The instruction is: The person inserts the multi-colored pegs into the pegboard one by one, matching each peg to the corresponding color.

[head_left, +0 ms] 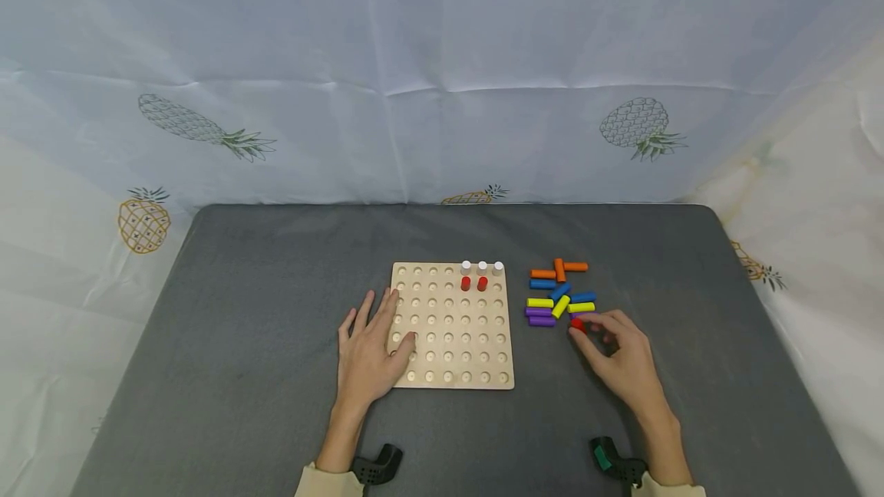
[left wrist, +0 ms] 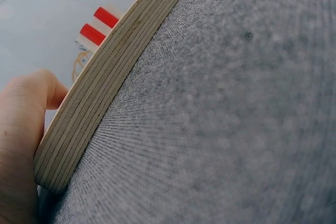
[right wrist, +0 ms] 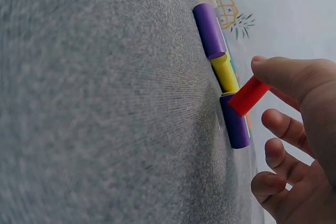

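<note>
Red peg (head_left: 578,324), one: was pinched between thumb and finger of the right hand (head_left: 625,363); long axis tilted, neither upright nor flat. Whether its lower end touched a purple peg (right wrist: 235,129) could not be told. Pegboard (head_left: 456,328), one: lay to the red peg's left, loose pegs (head_left: 540,303) between. Left hand (head_left: 369,363): fingers spread, rested at the board's left edge, farther from the red peg.
</note>
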The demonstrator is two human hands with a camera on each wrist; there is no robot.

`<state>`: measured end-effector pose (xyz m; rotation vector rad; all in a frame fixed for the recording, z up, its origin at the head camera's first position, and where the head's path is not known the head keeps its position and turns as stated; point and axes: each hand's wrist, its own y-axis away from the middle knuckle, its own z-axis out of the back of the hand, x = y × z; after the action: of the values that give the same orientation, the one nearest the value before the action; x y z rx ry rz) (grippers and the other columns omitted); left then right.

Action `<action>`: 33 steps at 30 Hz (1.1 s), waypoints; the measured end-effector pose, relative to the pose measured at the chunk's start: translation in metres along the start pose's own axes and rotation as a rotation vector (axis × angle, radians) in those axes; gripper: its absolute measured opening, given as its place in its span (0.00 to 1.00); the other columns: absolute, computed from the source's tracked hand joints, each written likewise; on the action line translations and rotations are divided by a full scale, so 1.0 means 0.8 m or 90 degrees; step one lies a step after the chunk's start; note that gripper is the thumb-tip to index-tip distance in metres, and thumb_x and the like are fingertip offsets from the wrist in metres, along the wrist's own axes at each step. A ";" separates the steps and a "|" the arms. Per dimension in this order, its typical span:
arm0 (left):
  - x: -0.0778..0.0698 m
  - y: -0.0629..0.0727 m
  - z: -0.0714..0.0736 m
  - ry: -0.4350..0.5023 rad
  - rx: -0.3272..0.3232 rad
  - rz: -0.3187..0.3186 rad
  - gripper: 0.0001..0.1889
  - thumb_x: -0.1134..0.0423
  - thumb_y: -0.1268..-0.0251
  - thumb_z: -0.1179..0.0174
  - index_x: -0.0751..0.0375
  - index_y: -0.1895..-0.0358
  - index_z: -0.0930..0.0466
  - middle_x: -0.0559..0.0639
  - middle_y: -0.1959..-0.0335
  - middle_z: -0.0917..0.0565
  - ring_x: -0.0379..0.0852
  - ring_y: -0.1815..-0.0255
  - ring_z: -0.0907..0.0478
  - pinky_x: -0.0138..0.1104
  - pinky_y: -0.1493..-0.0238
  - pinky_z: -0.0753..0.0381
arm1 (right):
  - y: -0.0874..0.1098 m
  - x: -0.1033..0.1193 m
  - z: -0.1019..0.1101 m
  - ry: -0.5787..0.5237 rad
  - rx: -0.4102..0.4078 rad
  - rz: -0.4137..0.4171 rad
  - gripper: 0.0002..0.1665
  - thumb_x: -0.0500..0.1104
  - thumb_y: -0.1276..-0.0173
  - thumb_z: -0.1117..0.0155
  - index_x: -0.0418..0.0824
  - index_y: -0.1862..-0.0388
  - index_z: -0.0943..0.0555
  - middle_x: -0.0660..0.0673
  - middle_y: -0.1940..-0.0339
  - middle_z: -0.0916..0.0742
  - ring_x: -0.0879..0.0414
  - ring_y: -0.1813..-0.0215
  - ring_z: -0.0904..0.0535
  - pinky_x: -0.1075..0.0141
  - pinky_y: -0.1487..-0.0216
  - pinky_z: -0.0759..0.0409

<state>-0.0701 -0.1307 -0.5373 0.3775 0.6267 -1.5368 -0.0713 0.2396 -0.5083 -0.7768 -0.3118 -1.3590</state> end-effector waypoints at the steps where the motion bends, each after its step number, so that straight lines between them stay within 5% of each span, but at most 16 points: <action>1: 0.000 0.000 0.000 0.000 0.001 0.001 0.38 0.48 0.36 0.40 0.50 0.22 0.35 0.49 0.23 0.30 0.57 0.17 0.41 0.59 0.21 0.52 | 0.000 0.000 0.000 -0.001 -0.002 0.001 0.14 0.32 0.46 0.20 0.40 0.60 0.11 0.49 0.70 0.19 0.61 0.70 0.31 0.77 0.69 0.34; 33: 0.000 0.000 0.000 0.010 -0.002 0.006 0.38 0.49 0.36 0.39 0.49 0.22 0.35 0.48 0.23 0.29 0.56 0.17 0.41 0.59 0.21 0.52 | -0.019 0.021 -0.016 -0.052 -0.026 -0.002 0.14 0.32 0.45 0.21 0.36 0.58 0.12 0.45 0.69 0.13 0.59 0.72 0.29 0.77 0.75 0.36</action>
<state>-0.0697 -0.1303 -0.5374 0.3912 0.6387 -1.5251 -0.0851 0.2186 -0.5019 -0.8679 -0.3495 -1.3422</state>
